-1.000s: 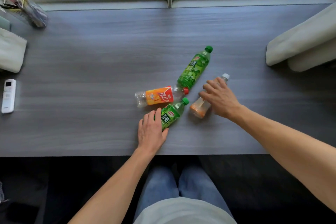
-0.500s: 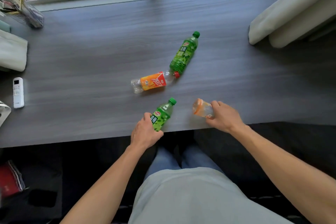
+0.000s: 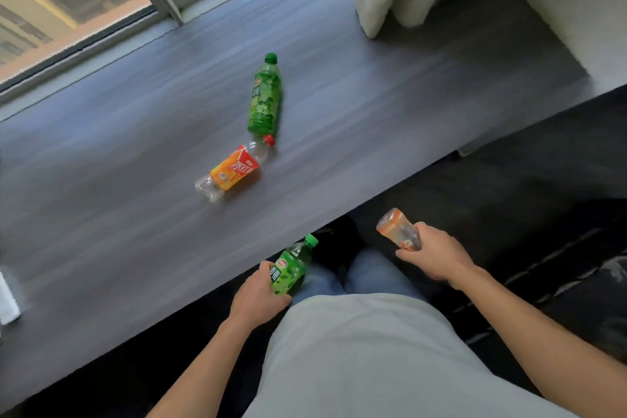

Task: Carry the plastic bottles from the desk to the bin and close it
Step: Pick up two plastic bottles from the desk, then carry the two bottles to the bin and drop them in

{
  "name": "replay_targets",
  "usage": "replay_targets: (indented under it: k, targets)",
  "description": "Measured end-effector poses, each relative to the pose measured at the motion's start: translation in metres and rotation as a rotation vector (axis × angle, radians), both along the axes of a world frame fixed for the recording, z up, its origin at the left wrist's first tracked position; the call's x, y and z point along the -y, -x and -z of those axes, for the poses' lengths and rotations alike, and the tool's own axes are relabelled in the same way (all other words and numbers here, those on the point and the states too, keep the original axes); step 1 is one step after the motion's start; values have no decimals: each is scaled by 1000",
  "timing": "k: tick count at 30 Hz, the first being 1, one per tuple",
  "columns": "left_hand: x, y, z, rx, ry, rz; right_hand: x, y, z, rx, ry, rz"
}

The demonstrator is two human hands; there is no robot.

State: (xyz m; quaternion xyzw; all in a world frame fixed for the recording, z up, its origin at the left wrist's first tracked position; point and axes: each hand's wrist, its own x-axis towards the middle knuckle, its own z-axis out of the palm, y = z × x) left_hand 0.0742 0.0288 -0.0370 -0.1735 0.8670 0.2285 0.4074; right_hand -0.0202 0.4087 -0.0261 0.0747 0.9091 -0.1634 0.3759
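Left hand (image 3: 258, 299): wrapped round small green bottle (image 3: 290, 270), past worktop (image 3: 101, 231) edge.
Right hand (image 3: 437, 260): clamped on clear bottle (image 3: 398, 229).
Left behind: orange bottle (image 3: 234, 171), tall green bottle (image 3: 264, 95), lying on worktop.
Handling: likely light, thin-walled, crushable; grip mid-body.
Bin: not in view.

The left hand (image 3: 257, 298) grips a small green-labelled plastic bottle (image 3: 291, 270) with its green cap pointing away from the wrist. The right hand (image 3: 437, 256) grips a clear plastic bottle with orange residue (image 3: 397, 228), base outward. Beyond both hands, a tall green plastic bottle (image 3: 265, 95) and an orange-labelled clear plastic bottle (image 3: 233, 171) lie on the grey wood-grain desk (image 3: 101, 214).
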Motion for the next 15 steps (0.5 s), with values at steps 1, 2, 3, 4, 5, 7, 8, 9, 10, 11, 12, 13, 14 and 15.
replay_targets:
  k: [1, 2, 3, 4, 5, 7, 8, 9, 10, 11, 12, 13, 14, 15]
  targets:
    - [-2, 7, 1, 0, 0, 48, -6, -14, 2, 25, -4, 68]
    - [-6, 15, 2, 0, -5, 105, -14, -31, 4, 59, -6, 147]
    - [-9, 24, 4, -1, -18, 130, -19, -46, 6, 83, -2, 196]
    - [-13, 32, 4, -5, -36, 143, -23, -60, 7, 111, 0, 235]
    - [-22, 42, 5, -14, -64, 187, -29, -79, 7, 134, -2, 302]
    - [-44, 61, 6, -22, -120, 291, -40, -118, 6, 166, -3, 438]
    - [-57, 73, 6, -22, -144, 350, -44, -139, 5, 179, -7, 502]
    - [-72, 85, 6, -23, -166, 409, -48, -157, 5, 188, -13, 567]
    - [-89, 96, 6, -26, -182, 462, -53, -174, 4, 190, -16, 634]
    - [-106, 108, 5, -30, -195, 511, -57, -189, 3, 188, -10, 704]
    - [-125, 119, 4, -30, -204, 561, -60, -202, 3, 187, -2, 773]
    - [-143, 131, 2, -30, -209, 613, -63, -214, 3, 192, 5, 837]
    - [-162, 142, 1, -30, -209, 665, -65, -225, 3, 196, 14, 901]
    - [-181, 152, 0, -33, -209, 714, -66, -234, 3, 198, 28, 967]
